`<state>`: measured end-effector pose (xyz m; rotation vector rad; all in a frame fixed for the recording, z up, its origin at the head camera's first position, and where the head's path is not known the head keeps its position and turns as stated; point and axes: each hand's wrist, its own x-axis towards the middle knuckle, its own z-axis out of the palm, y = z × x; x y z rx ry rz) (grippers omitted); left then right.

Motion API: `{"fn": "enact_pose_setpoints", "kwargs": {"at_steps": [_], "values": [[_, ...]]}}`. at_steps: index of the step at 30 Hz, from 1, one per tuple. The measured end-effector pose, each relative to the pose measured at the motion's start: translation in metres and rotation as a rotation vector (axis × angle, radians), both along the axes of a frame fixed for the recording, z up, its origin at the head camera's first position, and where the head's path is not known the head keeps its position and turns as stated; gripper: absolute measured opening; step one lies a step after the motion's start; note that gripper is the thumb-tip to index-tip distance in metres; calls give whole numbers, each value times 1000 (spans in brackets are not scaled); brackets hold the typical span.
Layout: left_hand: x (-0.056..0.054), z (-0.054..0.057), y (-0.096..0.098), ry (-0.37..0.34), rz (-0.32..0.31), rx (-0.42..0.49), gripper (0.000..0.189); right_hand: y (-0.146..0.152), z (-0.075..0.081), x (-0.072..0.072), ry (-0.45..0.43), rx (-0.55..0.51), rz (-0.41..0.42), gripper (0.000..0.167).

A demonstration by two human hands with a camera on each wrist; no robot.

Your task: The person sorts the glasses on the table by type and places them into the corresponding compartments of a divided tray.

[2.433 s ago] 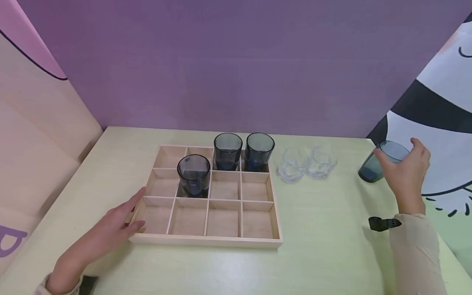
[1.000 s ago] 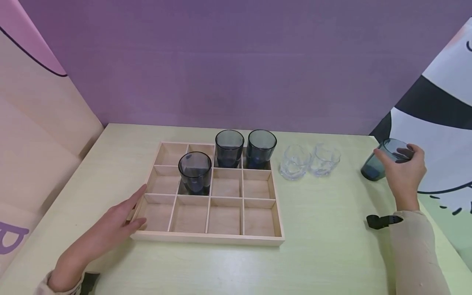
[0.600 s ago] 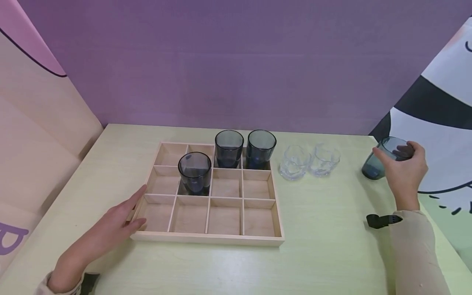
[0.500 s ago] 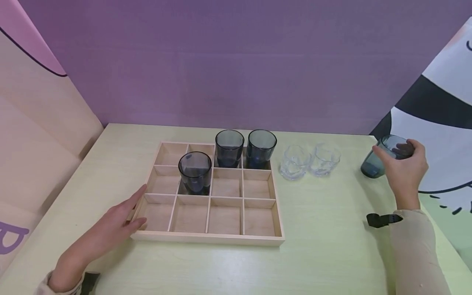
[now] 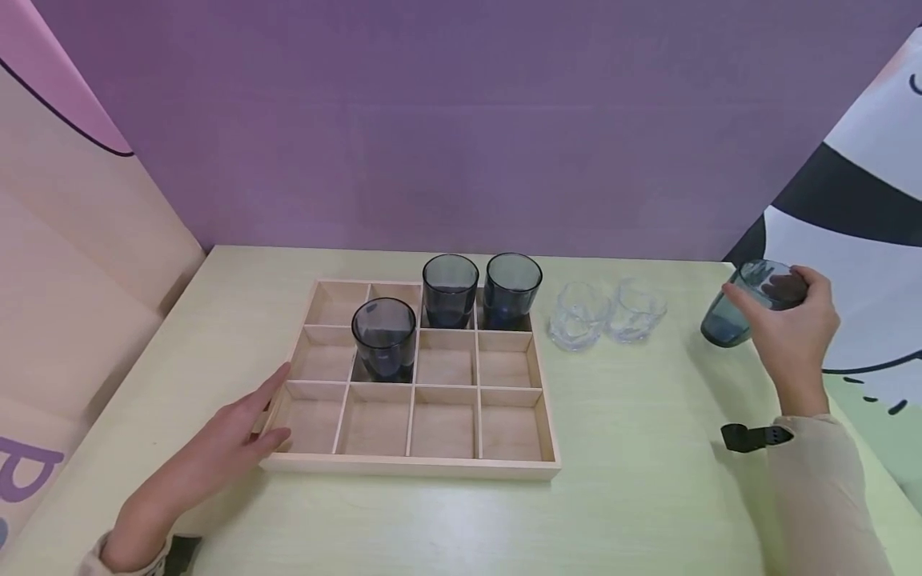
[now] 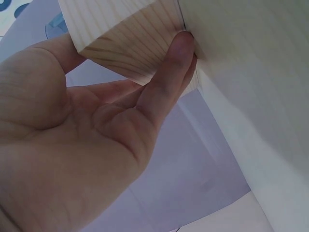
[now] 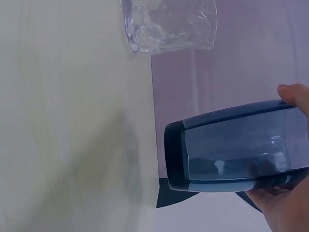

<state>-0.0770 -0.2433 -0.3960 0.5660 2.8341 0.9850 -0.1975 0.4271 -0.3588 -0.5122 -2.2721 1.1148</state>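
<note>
My right hand (image 5: 795, 340), thumb and fingers curved around its upper part, holds a blue-grey glass (image 7: 231, 147) tilted above the right side of the table (image 5: 634, 448). My left hand (image 5: 223, 444), thumb apart from fingers, grips the left edge of a twelve-compartment wooden tray (image 5: 410, 466). Three dark glasses (image 5: 385, 346) stand inside: back row, two rightmost; middle row, second from left. Two clear glasses (image 5: 579, 320) stand beside the tray.

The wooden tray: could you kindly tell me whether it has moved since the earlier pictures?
No. Judged in the head view against the back edge of the table, the wooden tray shows no shift either way.
</note>
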Motion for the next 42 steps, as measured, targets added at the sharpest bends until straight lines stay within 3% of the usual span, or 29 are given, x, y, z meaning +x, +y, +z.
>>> {"fn": "enact_pose_setpoints", "kwargs": {"at_steps": [8, 15, 21, 29, 42], "values": [[0, 2, 3, -28, 2, 18, 80, -17, 2, 13, 67, 85, 61, 79], [3, 4, 1, -16, 8, -3, 79, -39, 10, 21, 81, 88, 130, 77], [2, 4, 2, 21, 2, -12, 79, -52, 22, 28, 131, 96, 164, 76], [3, 4, 4, -13, 1, -9, 79, -72, 38, 40, 184, 132, 258, 74], [3, 3, 2, 10, -5, -3, 79, -103, 56, 55, 220, 126, 423, 78]]}}
